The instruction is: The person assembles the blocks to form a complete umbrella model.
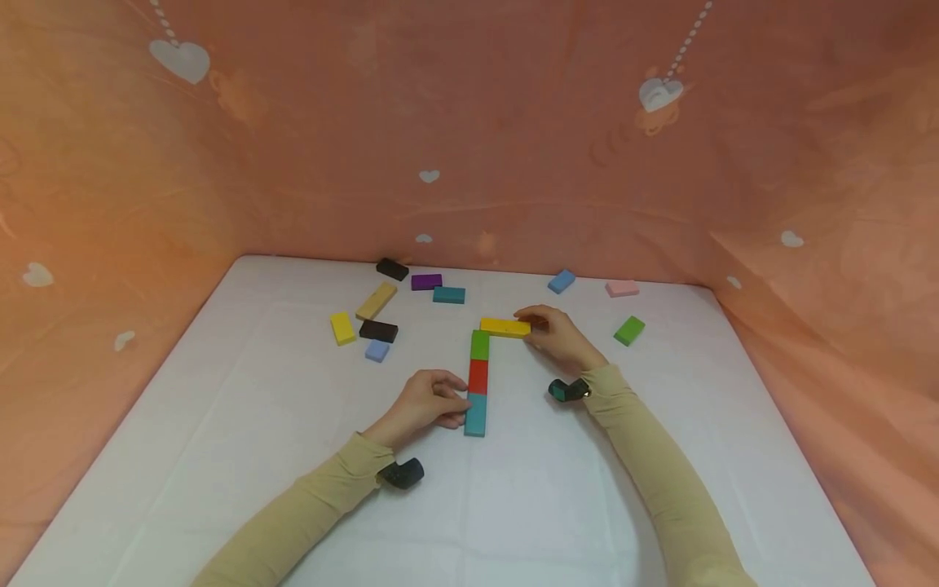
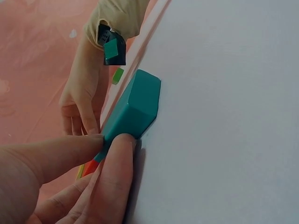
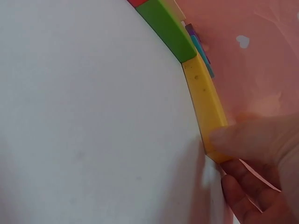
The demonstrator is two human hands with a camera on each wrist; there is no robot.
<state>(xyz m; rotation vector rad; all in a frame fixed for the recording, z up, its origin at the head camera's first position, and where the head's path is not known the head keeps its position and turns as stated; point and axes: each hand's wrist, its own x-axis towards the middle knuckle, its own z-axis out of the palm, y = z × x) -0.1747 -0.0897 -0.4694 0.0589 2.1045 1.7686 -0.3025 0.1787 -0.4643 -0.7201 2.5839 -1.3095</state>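
A row of green (image 1: 479, 345), red (image 1: 478, 377) and teal (image 1: 475, 417) blocks lies on the white table. At the far end, a yellow block (image 1: 504, 328) lies crosswise, its left end meeting the green block. My right hand (image 1: 561, 338) pinches the yellow block's right end, thumb on the near side and fingers behind it, as the right wrist view shows. Beside the row, my left hand (image 1: 429, 401) touches the teal block's left side and upper edge with its fingertips. In the left wrist view, the teal block (image 2: 133, 105) hides most of the red one.
Several loose blocks lie at the back left, among them a natural wood block (image 1: 376, 301), a black block (image 1: 378, 330) and a purple block (image 1: 426, 282). At the back right are blue (image 1: 562, 281), pink (image 1: 622, 289) and green (image 1: 629, 330) blocks. An orange cloth backdrop surrounds the table.
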